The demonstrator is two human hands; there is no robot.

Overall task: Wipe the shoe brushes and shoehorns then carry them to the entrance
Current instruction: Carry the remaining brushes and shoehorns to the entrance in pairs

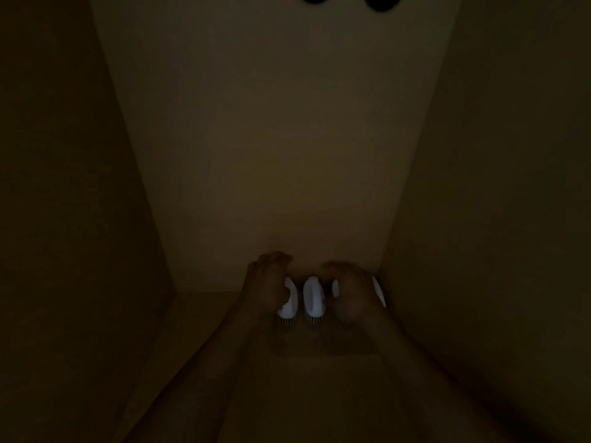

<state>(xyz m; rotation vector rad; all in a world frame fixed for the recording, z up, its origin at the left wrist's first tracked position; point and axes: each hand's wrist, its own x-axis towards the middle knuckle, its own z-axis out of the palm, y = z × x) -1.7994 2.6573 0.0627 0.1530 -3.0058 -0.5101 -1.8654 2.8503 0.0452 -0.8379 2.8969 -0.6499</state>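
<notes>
Very dim shot, so go by shapes. Nearest you, both forearms run fwd to a ledge (pixel 204 308) in a narrow recess. Two white shoe brushes stand side by side, bristles down: left brush (pixel 287 303) and right brush (pixel 313 298). Your left hand (pixel 265 282) sits against the left brush, fingers curled over its top; whether it's actually clamped or just resting, can't tell. Right hand (pixel 351 292) covers two pale pieces, prob. shoehorns: one (pixel 335 287) just inside the hand, one (pixel 379 290) by the right wall (pixel 479 219). Grip there also unclear.

Judgement: brushes look light, hard plastic, smooth, maybe slippery; take them by the arched back, not the bristles. Shoehorns thin & stiff; pinch the flat faces. Behind everything, the back wall (pixel 271 139).
</notes>
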